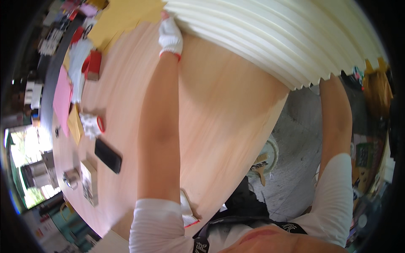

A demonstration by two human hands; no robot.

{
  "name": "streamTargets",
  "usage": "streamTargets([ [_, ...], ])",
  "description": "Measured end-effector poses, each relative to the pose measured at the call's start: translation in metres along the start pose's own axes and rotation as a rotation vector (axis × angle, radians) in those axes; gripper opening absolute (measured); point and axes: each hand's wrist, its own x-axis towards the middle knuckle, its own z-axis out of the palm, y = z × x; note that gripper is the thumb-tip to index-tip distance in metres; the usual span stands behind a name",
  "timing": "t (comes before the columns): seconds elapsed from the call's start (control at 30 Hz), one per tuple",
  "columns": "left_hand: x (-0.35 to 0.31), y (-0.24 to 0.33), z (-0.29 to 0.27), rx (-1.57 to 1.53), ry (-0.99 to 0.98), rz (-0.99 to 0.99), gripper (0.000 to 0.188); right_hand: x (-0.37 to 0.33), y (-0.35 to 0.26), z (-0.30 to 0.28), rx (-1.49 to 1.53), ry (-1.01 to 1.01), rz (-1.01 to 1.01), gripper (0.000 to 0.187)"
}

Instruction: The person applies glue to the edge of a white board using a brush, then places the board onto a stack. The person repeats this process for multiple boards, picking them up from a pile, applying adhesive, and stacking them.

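Note:
A large pleated cream sheet [270, 38], folded in many parallel ridges, spans the far side and juts past the table's right edge. At its left end is my left hand [170, 37] in a white knit glove with a red cuff. The thumb shows at the sheet's edge and the other fingers are mostly hidden; the hand looks closed on that edge. My right forearm [336, 114] reaches up at the right and passes behind the pleats. The sheet covers my right hand, so its fingers cannot be made out.
On the wooden table [211, 105] at the left lie a black phone [108, 156], a white glove [91, 125], a small box [89, 182], a metal mug [71, 178] and a red holder [92, 66]. Yellow paper [122, 21] lies far left. Below the right edge, a brush [261, 168] rests on a bucket [272, 154].

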Motion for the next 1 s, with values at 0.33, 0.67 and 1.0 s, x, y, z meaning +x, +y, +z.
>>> streamTargets([
  [0.33, -0.048, 0.022, -0.055, 0.067, 0.042, -0.152, 0.087, -0.089, 0.014, -0.051, 0.126, 0.037, 0.062, 0.057],
  [0.67, -0.152, 0.041, -0.169, -0.086, 0.050, -0.315, 0.085, -0.223, 0.038, -0.129, 0.167, 0.114, 0.209, 0.048],
  [1.0, -0.238, 0.031, -0.268, -0.149, 0.160, -0.392, 0.083, -0.301, 0.050, -0.163, 0.169, 0.117, 0.293, 0.040],
])
